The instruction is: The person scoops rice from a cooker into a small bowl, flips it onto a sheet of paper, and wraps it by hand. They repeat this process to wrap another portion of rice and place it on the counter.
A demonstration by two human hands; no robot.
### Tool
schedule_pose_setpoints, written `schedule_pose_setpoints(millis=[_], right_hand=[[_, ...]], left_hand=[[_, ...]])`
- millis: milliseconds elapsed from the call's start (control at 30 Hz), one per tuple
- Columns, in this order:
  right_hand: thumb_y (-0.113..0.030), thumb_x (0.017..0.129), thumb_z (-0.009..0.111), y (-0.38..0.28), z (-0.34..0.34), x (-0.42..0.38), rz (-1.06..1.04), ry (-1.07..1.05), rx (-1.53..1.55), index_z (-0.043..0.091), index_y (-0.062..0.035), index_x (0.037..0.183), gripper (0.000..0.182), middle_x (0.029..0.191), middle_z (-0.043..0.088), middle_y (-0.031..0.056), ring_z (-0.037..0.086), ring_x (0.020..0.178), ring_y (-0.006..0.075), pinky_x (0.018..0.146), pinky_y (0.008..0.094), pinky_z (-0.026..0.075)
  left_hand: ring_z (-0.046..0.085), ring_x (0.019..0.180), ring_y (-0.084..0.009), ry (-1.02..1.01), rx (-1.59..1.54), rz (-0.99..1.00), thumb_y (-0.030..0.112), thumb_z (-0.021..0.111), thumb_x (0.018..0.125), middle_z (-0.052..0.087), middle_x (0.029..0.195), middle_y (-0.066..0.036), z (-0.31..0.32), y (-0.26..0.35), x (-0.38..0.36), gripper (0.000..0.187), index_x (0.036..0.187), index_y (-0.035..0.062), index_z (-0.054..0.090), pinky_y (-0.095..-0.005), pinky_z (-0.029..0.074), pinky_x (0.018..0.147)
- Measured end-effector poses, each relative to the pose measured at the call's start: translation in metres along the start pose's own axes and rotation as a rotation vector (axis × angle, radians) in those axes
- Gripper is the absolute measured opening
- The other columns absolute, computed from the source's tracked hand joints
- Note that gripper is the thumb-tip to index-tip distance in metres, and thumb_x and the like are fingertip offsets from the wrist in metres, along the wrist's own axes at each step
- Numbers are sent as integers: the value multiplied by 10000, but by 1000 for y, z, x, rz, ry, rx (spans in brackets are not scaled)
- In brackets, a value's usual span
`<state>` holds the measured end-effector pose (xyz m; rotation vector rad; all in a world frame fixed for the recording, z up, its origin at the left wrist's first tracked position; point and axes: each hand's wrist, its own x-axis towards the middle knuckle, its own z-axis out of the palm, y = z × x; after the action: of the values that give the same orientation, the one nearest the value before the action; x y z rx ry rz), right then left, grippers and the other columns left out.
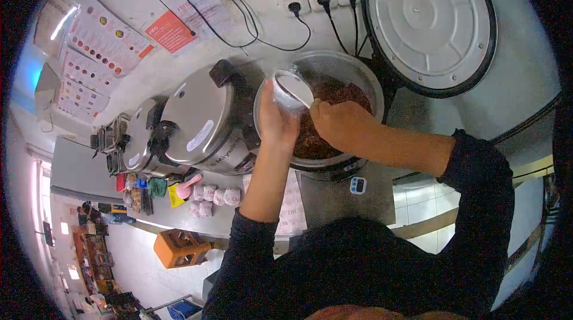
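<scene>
Over the open cooker [375, 84], my left hand [280, 120] is wrapped around a clear plastic cup or bowl [273, 88]. My right hand [340, 123] is closed on the thin handle of a white spoon [296, 88]. The spoon's head is at the mouth of the cup, and whether it holds anything is hard to tell. Below both hands, dark reddish-brown food [322, 141] fills the cooker's pot. Haze blurs the area around the cup.
The cooker's raised lid [430, 28] stands at the right. Closed cookers [200, 117] line the counter at left. Wrapped white packets [215, 195], a pink scoop [188, 186] and a small timer [357, 186] lie near the front edge. An orange stool [179, 248] stands on the floor.
</scene>
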<state>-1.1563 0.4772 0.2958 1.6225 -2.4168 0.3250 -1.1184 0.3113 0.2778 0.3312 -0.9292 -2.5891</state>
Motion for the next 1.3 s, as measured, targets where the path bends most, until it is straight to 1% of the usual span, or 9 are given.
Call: schedule_pose_setpoints(millis=[133,233,367,467,500,600,800,1000,1300], right_hand=[[-151,932,496,24,-13,10,-55,68,-124,569,-25,929,145,728,636,139,685,609,319,515,430,555],[-247,962,493,48,-41,16,146,251,-33,605,-68,891,223,646,582,101,686,627,247,530,421,529],[-462,968,491,82,-13,9,478,-74,995,667,-45,793,486,621,543,87,593,613,160,567,380,476],[-464,962,498,45,5,7,562,25,676,698,-10,781,528,635,623,162,643,618,247,596,393,495],[-458,959,504,38,14,10,470,186,454,720,-20,753,531,616,631,221,648,595,352,591,441,506],[-446,955,508,37,14,19,392,232,284,725,-48,725,508,609,613,229,621,573,415,578,491,507],[-441,951,499,36,4,39,291,267,43,699,-46,645,538,572,599,203,627,547,395,580,509,510],[-434,965,466,49,-37,45,220,208,197,697,-41,643,558,596,604,223,632,592,414,609,512,510],[-410,992,443,65,-6,41,265,300,13,688,-40,662,552,592,606,211,634,565,385,583,477,509]], left_hand=[[542,1167,-305,-29,-100,-23,407,371,1028,571,1231,-122,-7,-1,4,422,1273,86,495,-515,446,984],[528,1182,-293,-45,-148,-36,474,372,1009,555,1264,-109,-6,9,-2,469,1271,108,503,-495,452,956],[532,1160,-267,1,-163,-69,554,368,983,574,1255,-71,-5,13,-8,506,1254,159,531,-429,451,916],[558,1144,-266,-22,-143,-35,530,347,998,597,1241,-76,6,9,-12,502,1236,138,553,-441,466,934],[563,1158,-285,-24,-130,-7,528,357,994,596,1260,-86,5,6,-11,507,1247,134,553,-459,476,944],[601,1121,-306,25,-52,14,528,359,994,610,1251,-96,5,0,-17,518,1247,124,561,-468,495,956],[587,1143,-266,60,21,-58,501,304,1025,618,1200,-87,6,8,-29,516,1235,101,553,-448,492,954],[585,1154,-273,65,-64,14,528,283,1024,618,1216,-95,1,13,-22,554,1257,103,550,-446,490,968],[571,1161,-267,61,69,129,519,277,1039,609,1239,-96,-5,19,-8,547,1256,93,543,-433,470,962]])
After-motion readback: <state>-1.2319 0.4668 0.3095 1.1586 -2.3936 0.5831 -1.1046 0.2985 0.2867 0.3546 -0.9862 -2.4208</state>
